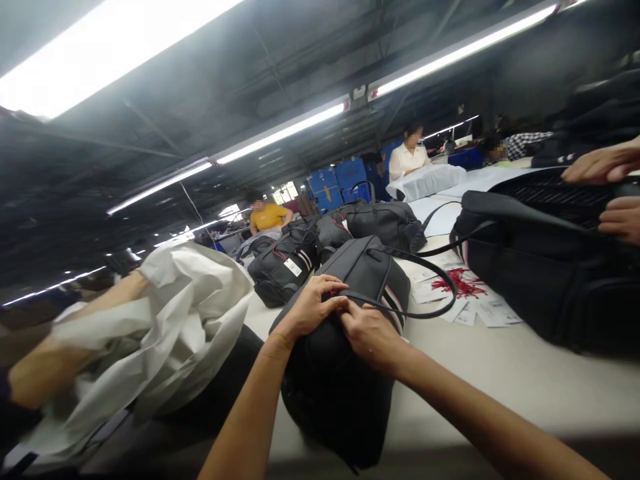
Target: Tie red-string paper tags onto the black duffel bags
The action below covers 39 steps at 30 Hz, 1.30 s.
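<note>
A black duffel bag [350,373] with red and white stripes stands on the white table [500,373] right in front of me. My left hand [310,308] rests on its top with fingers curled around the zipper area. My right hand [370,333] presses against the left one and pinches something small at the bag's top, beside the black strap [430,313]. What the fingertips pinch is hidden.
Several more black bags [290,267] line the table behind. A co-worker's arm on the left holds crumpled white paper [165,327]. Another person's hands [610,193] work a large black bag [545,267] on the right. Printed leaflets [465,287] lie between. Other people work at tables farther back.
</note>
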### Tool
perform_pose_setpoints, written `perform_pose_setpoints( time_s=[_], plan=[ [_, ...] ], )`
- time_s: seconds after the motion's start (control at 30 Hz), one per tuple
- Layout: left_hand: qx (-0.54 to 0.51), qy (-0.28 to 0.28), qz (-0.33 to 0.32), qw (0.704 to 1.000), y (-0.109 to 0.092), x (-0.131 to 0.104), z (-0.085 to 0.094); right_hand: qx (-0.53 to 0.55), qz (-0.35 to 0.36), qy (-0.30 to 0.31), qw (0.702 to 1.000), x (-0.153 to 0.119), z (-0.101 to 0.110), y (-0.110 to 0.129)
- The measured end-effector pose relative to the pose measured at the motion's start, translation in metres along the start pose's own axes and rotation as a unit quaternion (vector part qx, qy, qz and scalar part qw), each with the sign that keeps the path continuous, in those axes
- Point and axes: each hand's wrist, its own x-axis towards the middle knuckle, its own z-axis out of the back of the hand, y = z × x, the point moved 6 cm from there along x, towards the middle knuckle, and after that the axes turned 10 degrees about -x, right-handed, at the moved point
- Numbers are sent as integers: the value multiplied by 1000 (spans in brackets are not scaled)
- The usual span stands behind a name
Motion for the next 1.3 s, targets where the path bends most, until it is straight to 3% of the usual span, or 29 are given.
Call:
perform_pose_setpoints(
  time_s=[0.1,0.2,0.37,0.47,0.6,0.77,1.03,1.3],
  plan=[
    [21,17,6,1000,4,4,-1,45,-2,-2,999,-2,-2,-7],
    [-3,-23,19,1000,7,3,4,165,-44,-51,984,-4,-10,-18],
    [-17,-79,6,997,1,-6,9,389,-147,-213,884,-8,-21,-38],
    [-9,-89,10,996,-2,-7,10,423,-199,-196,862,-5,-22,-43],
    [1,-99,19,995,-1,-6,10,406,-197,-135,882,0,-16,-43],
    [0,-119,47,992,5,-7,11,380,-206,-113,894,-15,-19,-34],
    [-46,-144,65,986,7,-10,8,357,-230,-127,896,-33,-14,-27],
    [-25,-160,76,984,8,-10,9,228,-208,-133,942,-35,-16,-20]
  ],
)
